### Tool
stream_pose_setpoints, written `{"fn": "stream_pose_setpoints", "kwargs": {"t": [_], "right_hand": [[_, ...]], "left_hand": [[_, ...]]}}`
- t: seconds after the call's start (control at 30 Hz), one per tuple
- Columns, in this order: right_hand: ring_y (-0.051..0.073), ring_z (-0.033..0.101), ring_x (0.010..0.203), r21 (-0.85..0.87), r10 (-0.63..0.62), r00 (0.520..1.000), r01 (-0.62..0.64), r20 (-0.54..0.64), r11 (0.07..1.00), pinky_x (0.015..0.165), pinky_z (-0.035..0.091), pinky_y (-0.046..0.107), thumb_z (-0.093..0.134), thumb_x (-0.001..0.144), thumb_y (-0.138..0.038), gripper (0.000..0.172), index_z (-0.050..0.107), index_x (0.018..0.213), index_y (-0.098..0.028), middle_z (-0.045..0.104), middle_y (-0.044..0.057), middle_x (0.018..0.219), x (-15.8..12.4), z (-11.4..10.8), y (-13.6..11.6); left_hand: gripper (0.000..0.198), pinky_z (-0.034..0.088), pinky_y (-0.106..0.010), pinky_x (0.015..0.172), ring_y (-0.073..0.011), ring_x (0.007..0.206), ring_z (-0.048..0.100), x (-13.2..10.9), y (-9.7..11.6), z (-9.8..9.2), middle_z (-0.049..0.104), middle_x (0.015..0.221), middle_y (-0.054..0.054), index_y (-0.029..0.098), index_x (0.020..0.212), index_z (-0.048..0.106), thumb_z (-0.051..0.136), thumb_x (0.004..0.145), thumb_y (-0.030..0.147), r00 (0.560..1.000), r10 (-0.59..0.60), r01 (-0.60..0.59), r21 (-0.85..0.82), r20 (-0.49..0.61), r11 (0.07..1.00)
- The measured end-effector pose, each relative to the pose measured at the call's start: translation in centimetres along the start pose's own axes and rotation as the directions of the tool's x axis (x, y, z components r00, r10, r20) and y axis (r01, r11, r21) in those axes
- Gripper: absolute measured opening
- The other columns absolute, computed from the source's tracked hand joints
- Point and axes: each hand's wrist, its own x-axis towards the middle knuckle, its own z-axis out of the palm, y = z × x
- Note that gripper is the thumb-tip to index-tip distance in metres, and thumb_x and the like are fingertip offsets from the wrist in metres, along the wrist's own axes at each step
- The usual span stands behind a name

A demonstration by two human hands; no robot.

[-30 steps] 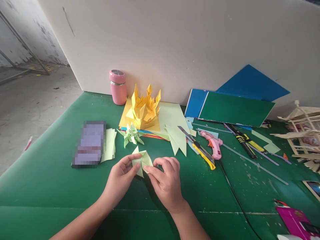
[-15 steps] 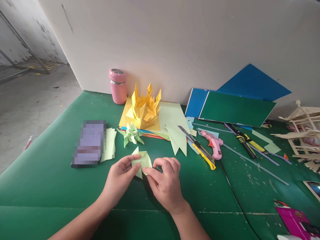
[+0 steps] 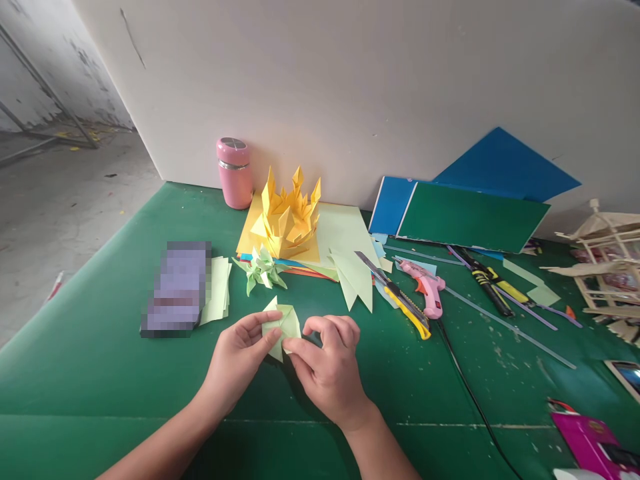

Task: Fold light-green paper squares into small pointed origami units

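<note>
A small folded piece of pale green paper (image 3: 289,320) is held just above the table, with creases and pointed corners showing. My left hand (image 3: 243,357) pinches its left side between thumb and fingers. At its lower right edge, the thumb and index finger of my right hand (image 3: 330,373) are closed on the paper, the other fingers curled. Just beyond my hands lies a folded green paper flower (image 3: 261,270). Behind the flower stands a yellow folded-paper crown (image 3: 287,230) on a stack of coloured sheets.
On the left lie a blurred phone (image 3: 180,287) and pale green slips (image 3: 217,290). A pink flask (image 3: 235,175) stands by the wall. To the right are a yellow utility knife (image 3: 407,312), a pink glue gun (image 3: 425,287) with its cable, pliers (image 3: 485,283) and a stick model (image 3: 605,267).
Both hands keep their pinch on the paper. The folded paper has tilted slightly between the fingers; the whole view has shifted a little.
</note>
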Motion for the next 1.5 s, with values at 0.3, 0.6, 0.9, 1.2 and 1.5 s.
{"fn": "stream_pose_setpoints", "kwargs": {"t": [0.3,0.6,0.9,1.2,1.5], "right_hand": [[0.020,0.044,0.087,-0.013,0.037,0.999,-0.037,-0.030,0.999,0.082,0.032,0.037,0.058,0.086,-0.020,0.010,0.066,0.088,-0.025,0.052,0.003,0.088,-0.10,0.16,0.30],[0.019,0.045,0.087,-0.031,-0.002,0.998,0.000,-0.061,1.000,0.079,0.033,0.036,0.061,0.087,-0.021,0.011,0.068,0.081,-0.027,0.056,0.003,0.085,0.02,0.03,0.35],[0.018,0.045,0.087,-0.053,-0.032,0.998,0.029,-0.052,0.998,0.079,0.032,0.035,0.063,0.086,-0.021,0.012,0.068,0.078,-0.028,0.057,0.002,0.083,0.04,-0.15,0.35],[0.018,0.045,0.093,-0.031,-0.085,0.996,0.086,0.029,0.996,0.085,0.031,0.037,0.065,0.082,-0.019,0.014,0.063,0.070,-0.026,0.057,0.000,0.089,-0.13,-0.19,0.25],[0.018,0.059,0.086,0.535,0.358,0.930,-0.345,0.085,0.771,0.074,0.049,0.031,0.039,0.095,-0.034,0.022,0.051,0.108,-0.021,0.059,0.006,0.094,-0.28,0.11,0.64]], "left_hand": [[0.038,0.050,-0.024,0.054,-0.0204,0.071,0.065,-0.20,0.10,0.10,0.072,0.073,-0.004,0.016,0.087,0.070,0.074,0.056,0.038,1.000,0.018,-0.018,0.024,0.014,1.000],[0.035,0.046,-0.023,0.048,-0.0193,0.066,0.065,-0.19,0.12,0.10,0.071,0.069,-0.003,0.016,0.085,0.071,0.072,0.057,0.037,0.999,0.037,-0.037,0.063,0.013,0.997],[0.035,0.049,-0.024,0.052,-0.0201,0.068,0.065,-0.24,0.27,0.02,0.072,0.072,-0.004,0.016,0.084,0.072,0.073,0.055,0.037,1.000,0.027,-0.028,0.071,0.008,0.997],[0.030,0.050,-0.024,0.051,-0.0180,0.062,0.064,-0.33,0.32,0.18,0.072,0.072,-0.004,0.016,0.082,0.069,0.072,0.056,0.033,0.998,0.051,-0.053,0.045,0.044,0.998],[0.029,0.051,-0.026,0.054,-0.0174,0.068,0.064,-0.34,-0.46,0.35,0.069,0.080,-0.002,0.020,0.086,0.062,0.069,0.062,0.034,0.991,0.117,-0.118,0.012,0.066,0.993]]}}
